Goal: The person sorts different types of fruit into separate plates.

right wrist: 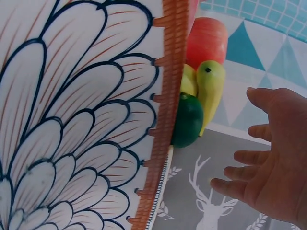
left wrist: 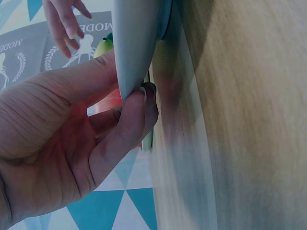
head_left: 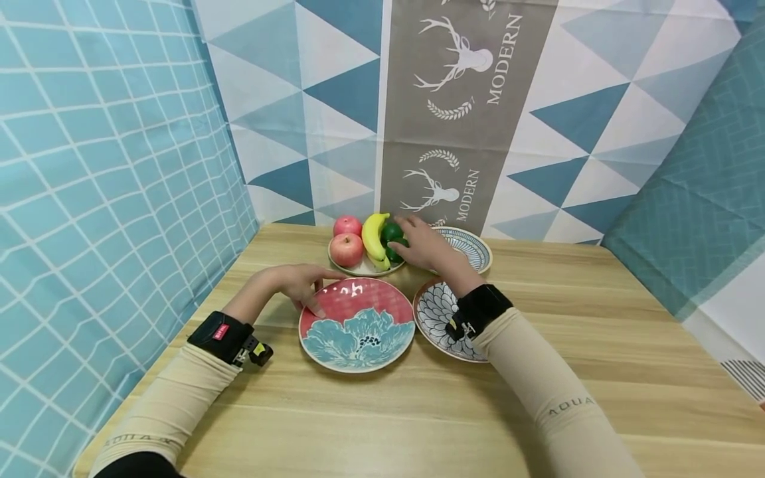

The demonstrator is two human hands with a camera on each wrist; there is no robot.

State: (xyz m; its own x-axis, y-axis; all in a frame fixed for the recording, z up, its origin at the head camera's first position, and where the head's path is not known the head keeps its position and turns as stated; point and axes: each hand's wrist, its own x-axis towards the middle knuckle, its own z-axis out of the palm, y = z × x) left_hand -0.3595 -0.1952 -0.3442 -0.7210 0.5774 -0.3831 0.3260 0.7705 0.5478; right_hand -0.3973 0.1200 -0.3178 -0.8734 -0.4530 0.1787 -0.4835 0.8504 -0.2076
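My left hand (head_left: 299,284) pinches the upper left rim of a round plate (head_left: 358,332), red with a large blue flower. In the left wrist view, its thumb and fingers grip the plate's edge (left wrist: 136,43) from both sides. My right hand (head_left: 421,245) is over the right side of a fruit plate (head_left: 361,271), beside two dark green fruits (head_left: 391,231). The right wrist view shows its fingers (right wrist: 247,156) spread, holding nothing. Yellow bananas (head_left: 372,236) and red apples (head_left: 346,250) share the fruit plate. Part of the green fruit is hidden behind the right hand.
A brown-rimmed plate with a petal pattern (head_left: 439,315) lies right of the flower plate, partly under my right forearm. Behind it stands a blue-and-white patterned dish (head_left: 476,251). A patterned cloth backdrop (head_left: 340,133) rises behind the wooden table (head_left: 382,425).
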